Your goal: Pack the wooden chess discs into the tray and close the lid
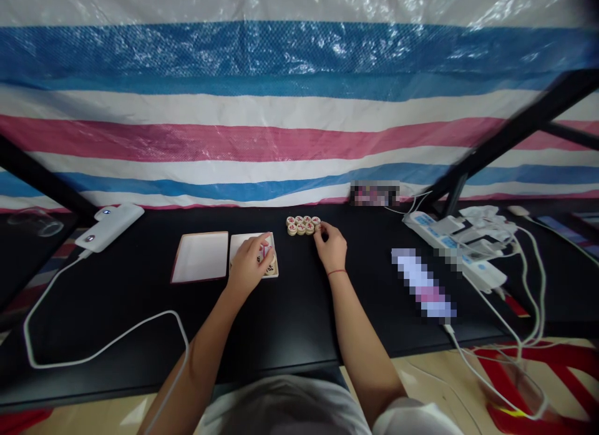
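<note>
Round Chinese chess pieces (pixel 301 227) with red characters stand close together in two short rows on the black table. At the right end of these rows, my right hand (pixel 332 249) has its thumb and fingertips closed on a chess piece, which the fingers partly cover. My left hand (pixel 248 265) lies over a white open box (pixel 238 239), its thumb and fingers apart. Inside the box, several chess pieces (pixel 270 269) show between and beside those fingers; the rest are hidden beneath the hand. Directly left of the box is its lid (pixel 201 257), white inside with a dark red edge.
A white power bank (pixel 110 227) with a cable is at the left, near a clear cup (pixel 38 223). On the right are a blurred-out phone (pixel 423 282), a power strip (pixel 456 251) and tangled white cables. A striped plastic sheet (pixel 262 141) hangs behind the table.
</note>
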A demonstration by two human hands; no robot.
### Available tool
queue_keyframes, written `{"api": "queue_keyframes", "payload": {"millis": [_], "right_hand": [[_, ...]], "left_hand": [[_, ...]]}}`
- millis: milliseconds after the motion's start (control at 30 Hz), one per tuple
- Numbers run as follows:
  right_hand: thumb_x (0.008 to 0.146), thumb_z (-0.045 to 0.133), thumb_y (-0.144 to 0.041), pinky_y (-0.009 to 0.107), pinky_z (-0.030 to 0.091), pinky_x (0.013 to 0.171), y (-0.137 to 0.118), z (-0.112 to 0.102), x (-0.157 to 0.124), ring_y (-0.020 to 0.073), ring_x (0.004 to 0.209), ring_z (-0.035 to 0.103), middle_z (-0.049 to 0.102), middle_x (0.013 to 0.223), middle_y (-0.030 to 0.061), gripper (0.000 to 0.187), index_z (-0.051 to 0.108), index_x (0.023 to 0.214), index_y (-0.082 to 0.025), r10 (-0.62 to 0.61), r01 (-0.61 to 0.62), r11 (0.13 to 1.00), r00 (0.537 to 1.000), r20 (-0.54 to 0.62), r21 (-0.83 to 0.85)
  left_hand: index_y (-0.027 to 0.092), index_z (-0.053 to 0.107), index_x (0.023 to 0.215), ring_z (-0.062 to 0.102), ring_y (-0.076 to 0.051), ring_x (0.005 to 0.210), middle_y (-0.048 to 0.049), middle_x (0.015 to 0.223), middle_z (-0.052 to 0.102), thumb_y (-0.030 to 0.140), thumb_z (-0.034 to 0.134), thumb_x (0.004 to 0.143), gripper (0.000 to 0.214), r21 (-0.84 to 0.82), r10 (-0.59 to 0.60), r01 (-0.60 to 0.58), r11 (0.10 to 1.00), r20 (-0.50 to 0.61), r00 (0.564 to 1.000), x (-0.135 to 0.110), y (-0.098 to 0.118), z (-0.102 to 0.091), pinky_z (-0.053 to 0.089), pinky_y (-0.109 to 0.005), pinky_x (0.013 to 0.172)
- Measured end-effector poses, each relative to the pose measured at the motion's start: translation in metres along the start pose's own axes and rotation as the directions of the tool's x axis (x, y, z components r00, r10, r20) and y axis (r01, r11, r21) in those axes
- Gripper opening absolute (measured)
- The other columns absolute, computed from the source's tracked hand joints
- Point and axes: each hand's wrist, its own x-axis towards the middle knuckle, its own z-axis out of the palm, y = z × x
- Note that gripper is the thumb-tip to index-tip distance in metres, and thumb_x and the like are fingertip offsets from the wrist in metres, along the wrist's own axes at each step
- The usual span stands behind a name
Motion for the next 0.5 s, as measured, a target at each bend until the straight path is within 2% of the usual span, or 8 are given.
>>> {"api": "queue_keyframes", "payload": {"millis": [200, 333, 500], "right_hand": [[0.085, 0.047, -0.029, 0.039, 0.046, 0.086, 0.0095, 0.0052, 0.0023, 0.0254, 0.091, 0.060, 0.068, 0.103, 0.0156, 0.035, 0.070, 0.108, -0.014, -0.024, 0.026, 0.997, 0.999, 0.025, -0.078], [0.084, 0.049, -0.026, 0.038, 0.044, 0.086, 0.0094, 0.0048, 0.0019, 0.0248, 0.091, 0.059, 0.069, 0.103, 0.0130, 0.034, 0.068, 0.109, -0.015, -0.041, 0.046, 0.994, 0.998, 0.051, -0.101], [0.081, 0.053, -0.028, 0.034, 0.043, 0.079, 0.0070, 0.0008, 0.0010, 0.0242, 0.085, 0.059, 0.070, 0.091, 0.0082, 0.023, 0.065, 0.097, -0.018, 0.014, -0.010, 0.994, 0.999, 0.042, -0.112]], "left_hand": [[0.023, 0.054, 0.120, 0.062, -0.016, 0.087, -0.0025, 0.091, 0.065, 0.025, 0.052, 0.091, 0.030, -0.019, -0.019, 0.020, 1.000, 0.017, 1.000, -0.0001, 0.0009, -0.0015, 0.049, -0.031, 0.084], [0.024, 0.054, 0.121, 0.062, -0.016, 0.087, -0.0025, 0.092, 0.065, 0.027, 0.052, 0.091, 0.030, -0.046, -0.030, 0.031, 0.998, 0.014, 0.999, -0.0008, 0.0001, -0.0014, 0.049, -0.032, 0.085], [0.023, 0.054, 0.121, 0.062, -0.016, 0.088, -0.0027, 0.092, 0.065, 0.027, 0.052, 0.091, 0.031, -0.059, -0.056, 0.058, 0.997, 0.029, 0.998, -0.0010, -0.0004, -0.0013, 0.049, -0.032, 0.086]]}}
